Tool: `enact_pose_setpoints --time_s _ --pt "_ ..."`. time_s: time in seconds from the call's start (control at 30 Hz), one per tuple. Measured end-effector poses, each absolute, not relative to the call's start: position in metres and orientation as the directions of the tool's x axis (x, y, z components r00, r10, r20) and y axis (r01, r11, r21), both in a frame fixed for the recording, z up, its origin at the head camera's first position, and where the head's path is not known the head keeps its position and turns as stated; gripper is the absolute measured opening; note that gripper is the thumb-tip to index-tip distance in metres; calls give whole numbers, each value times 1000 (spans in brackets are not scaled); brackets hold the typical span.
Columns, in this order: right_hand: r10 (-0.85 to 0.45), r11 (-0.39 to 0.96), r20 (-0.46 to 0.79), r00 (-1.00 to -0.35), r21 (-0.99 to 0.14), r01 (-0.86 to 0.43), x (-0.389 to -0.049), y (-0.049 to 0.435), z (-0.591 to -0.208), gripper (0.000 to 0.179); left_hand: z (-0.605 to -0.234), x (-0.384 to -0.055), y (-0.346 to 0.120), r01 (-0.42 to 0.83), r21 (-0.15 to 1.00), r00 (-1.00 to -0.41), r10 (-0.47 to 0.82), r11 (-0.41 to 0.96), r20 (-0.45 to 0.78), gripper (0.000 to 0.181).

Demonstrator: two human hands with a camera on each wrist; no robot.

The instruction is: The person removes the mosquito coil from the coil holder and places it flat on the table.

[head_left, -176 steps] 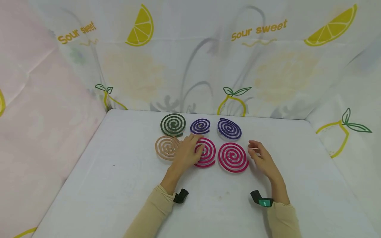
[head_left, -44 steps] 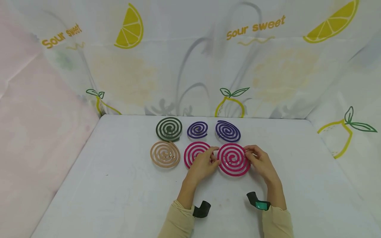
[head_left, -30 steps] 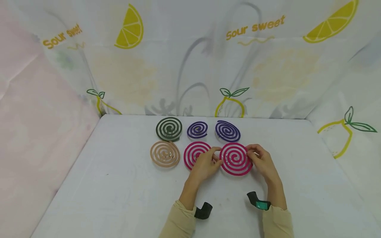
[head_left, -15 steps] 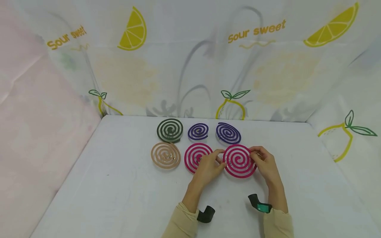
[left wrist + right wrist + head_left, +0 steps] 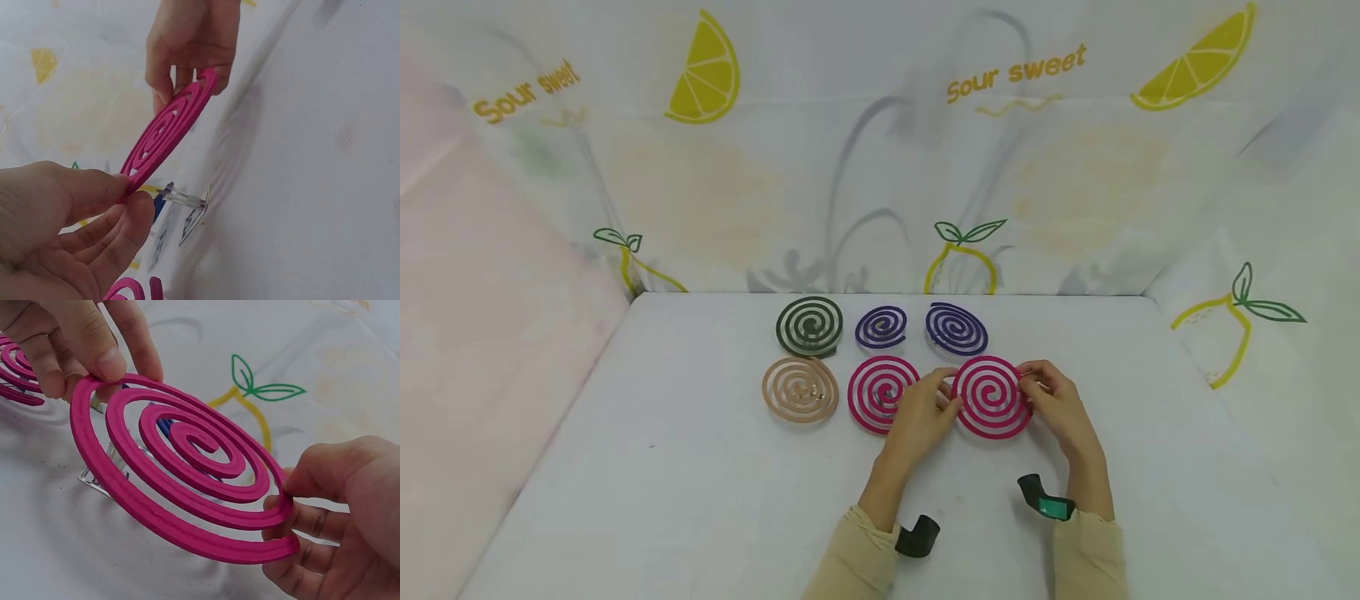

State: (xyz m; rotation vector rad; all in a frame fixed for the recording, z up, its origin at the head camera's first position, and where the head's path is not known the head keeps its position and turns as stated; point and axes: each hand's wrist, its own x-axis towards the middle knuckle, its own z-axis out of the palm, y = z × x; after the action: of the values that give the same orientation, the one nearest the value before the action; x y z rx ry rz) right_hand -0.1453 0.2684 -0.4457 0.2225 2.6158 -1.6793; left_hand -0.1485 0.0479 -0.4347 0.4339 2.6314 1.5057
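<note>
A pink mosquito coil (image 5: pixel 992 396) is held off the table between both hands at the right end of the front row. My left hand (image 5: pixel 919 421) pinches its left rim between thumb and fingers. The right hand (image 5: pixel 1063 417) grips the opposite rim, thumb above and fingers below in the right wrist view. Beneath the raised coil, apart from it, a small metal stand (image 5: pixel 199 215) sits on the table. Another pink coil (image 5: pixel 883 392) lies left of the held one, partly hidden by the left hand.
Left of the pink coils lies a beige coil (image 5: pixel 800 392). Behind are a dark green coil (image 5: pixel 809 327), a small purple coil (image 5: pixel 881 327) and a larger purple one (image 5: pixel 957 328). A printed cloth (image 5: pixel 880 167) closes off the back of the white table (image 5: pixel 700 517).
The left hand has come from the left pink coil to the right one, and both hands now hold it. That coil has risen and shifted right off its stand; the head view moved slightly.
</note>
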Motion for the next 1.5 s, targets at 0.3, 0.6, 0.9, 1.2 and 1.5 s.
enact_pose_setpoints --time_s 0.3,0.6,0.9,1.2,1.5 --pt "91 394 -55 -994 -915 87 -140 278 -444 31 -438 -152 60 270 857 -950 269 440 161 39" --pt "121 384 -39 -992 -920 83 -135 287 -438 34 -435 -155 73 242 863 -955 264 443 133 41" --pt "189 376 -17 -982 -923 88 -134 293 -441 31 -433 -161 87 273 820 -952 263 503 156 36" --pt "251 382 -61 -966 -910 157 -132 301 -442 31 -438 -163 94 382 752 -916 329 538 230 36" --pt "265 375 -99 -959 -906 197 -133 305 -445 32 -444 -167 99 429 659 -900 352 618 256 35"
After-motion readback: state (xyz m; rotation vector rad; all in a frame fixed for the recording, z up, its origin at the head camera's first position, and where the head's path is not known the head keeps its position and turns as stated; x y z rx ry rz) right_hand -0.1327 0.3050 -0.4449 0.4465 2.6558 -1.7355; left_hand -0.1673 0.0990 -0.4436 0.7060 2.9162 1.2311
